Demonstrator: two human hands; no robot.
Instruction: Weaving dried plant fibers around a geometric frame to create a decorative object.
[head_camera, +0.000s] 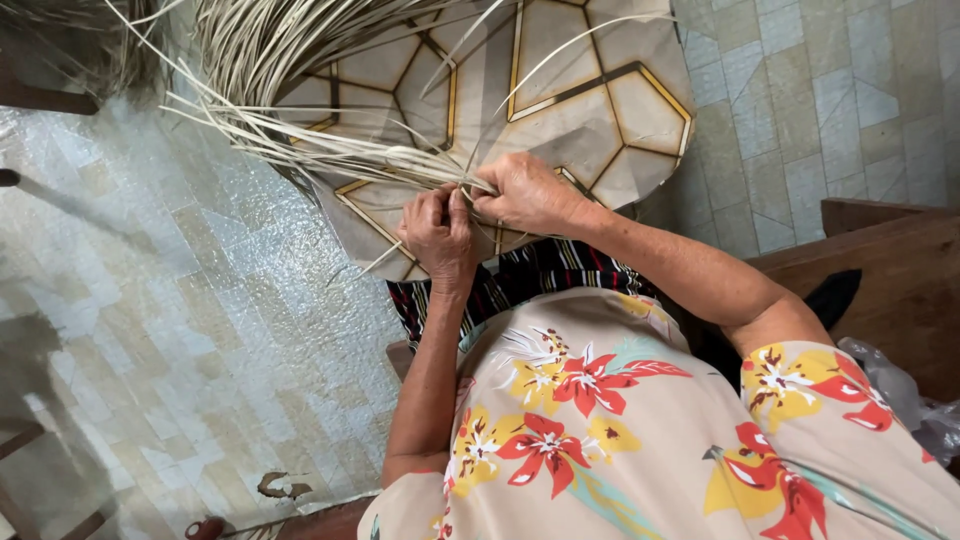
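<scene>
My left hand (437, 235) and my right hand (525, 195) meet over my lap, and both pinch the gathered ends of a bundle of pale dried leaf strips (300, 130). The strips fan out from my fingers toward the upper left, long, thin and loose. Beneath them lies a beige sheet with a gold and dark hexagon pattern (610, 110), draped over my knees. My fingers are closed tight on the strips where they cross, and the join itself is hidden by my hands.
A striped dark cloth (540, 275) covers my lap, below my floral blouse. A brown wooden bench (890, 270) stands at the right with a clear plastic bag (900, 390) on it. Pale tiled floor (180, 330) surrounds me.
</scene>
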